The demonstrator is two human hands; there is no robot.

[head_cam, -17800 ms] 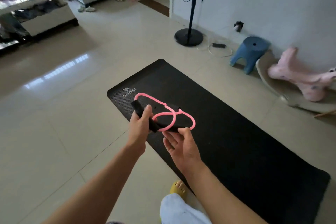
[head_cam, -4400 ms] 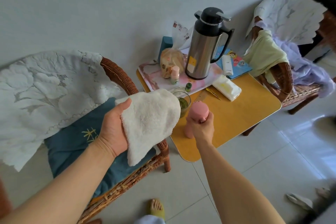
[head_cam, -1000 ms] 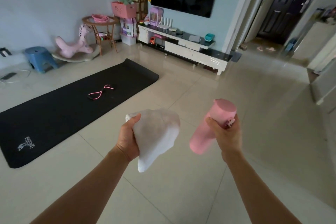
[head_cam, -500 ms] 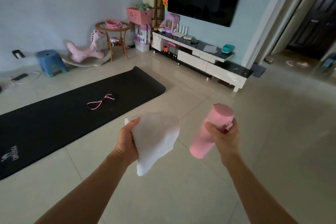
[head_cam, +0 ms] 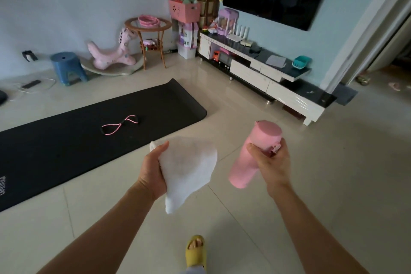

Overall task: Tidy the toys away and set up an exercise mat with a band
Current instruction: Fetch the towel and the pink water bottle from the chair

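Observation:
A black exercise mat [head_cam: 66, 149] lies unrolled on the tiled floor at the left. A pink figure-eight resistance band [head_cam: 120, 124] with black handles rests on the mat's middle. My left hand [head_cam: 153, 171] grips a folded white towel [head_cam: 189, 169] that hangs down in front of me. My right hand [head_cam: 272, 163] holds a pink water bottle [head_cam: 255, 155], tilted with its lid up. Both hands hover over bare floor to the right of the mat's near edge.
A low white TV cabinet [head_cam: 266, 75] runs along the right wall under a dark screen. Behind the mat stand a blue stool [head_cam: 67, 66], a pink rocking horse [head_cam: 111, 54] and a round rattan table [head_cam: 149, 38]. Toy shelves fill the corner. My yellow slipper [head_cam: 195, 249] is below.
The view has swung right and drawn closer to the mat. Both hands keep the same hold on towel and bottle.

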